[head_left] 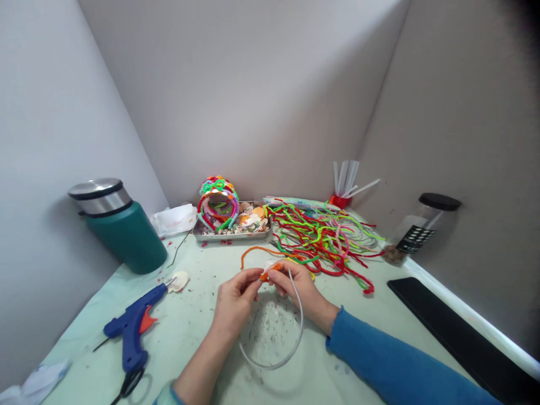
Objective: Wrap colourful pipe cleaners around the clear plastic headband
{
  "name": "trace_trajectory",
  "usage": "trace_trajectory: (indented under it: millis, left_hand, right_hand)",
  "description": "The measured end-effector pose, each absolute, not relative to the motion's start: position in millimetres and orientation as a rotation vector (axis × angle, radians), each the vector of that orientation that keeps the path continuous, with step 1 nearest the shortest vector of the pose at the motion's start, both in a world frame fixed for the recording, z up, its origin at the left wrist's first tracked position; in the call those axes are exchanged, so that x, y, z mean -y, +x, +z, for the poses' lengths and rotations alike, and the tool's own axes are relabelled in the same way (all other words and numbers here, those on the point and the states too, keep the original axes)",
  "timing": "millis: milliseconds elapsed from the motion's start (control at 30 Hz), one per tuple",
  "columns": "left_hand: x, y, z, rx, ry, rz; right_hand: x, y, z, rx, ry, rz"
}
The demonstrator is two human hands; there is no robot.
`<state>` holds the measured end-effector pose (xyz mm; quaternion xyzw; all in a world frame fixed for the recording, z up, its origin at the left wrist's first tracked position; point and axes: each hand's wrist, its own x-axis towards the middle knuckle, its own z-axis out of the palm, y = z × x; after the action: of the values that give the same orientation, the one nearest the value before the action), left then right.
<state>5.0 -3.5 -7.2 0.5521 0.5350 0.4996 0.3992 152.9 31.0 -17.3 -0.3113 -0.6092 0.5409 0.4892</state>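
Both hands meet above the middle of the table around a thin pale-grey hoop point(302, 323), which hangs down between them. At the top of the hoop an orange pipe cleaner point(253, 248) is bunched around it, with its loose end curving off to the left. My left hand point(236, 298) pinches the bunched part between thumb and fingertips. From the other side my right hand point(304, 288) pinches the same spot, thumb in front. A small whitish piece shows behind the fingertips; its kind is hidden.
A blue glue gun point(135, 323) lies left, its tip on a pale round piece point(178, 280). A green flask point(126, 236) stands behind. Further back are a metal tray point(232, 237) with decorated hoops, tangled pipe cleaners point(324, 236), a jar point(417, 230) and a black strip point(447, 332).
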Motion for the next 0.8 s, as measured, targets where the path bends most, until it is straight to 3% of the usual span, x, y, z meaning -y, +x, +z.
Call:
trace_trajectory:
  millis: [467, 800]
  left_hand:
    - [4.1, 6.1, -0.9, -1.123, 1.218, 1.205]
    - [10.8, 4.4, -5.3, -1.614, 1.936, 1.075]
  right_hand:
    - [-30.4, 152.8, -12.1, 1.450, -0.762, 1.399]
    - [-29.9, 153.2, -14.5, 1.554, -0.849, 1.262]
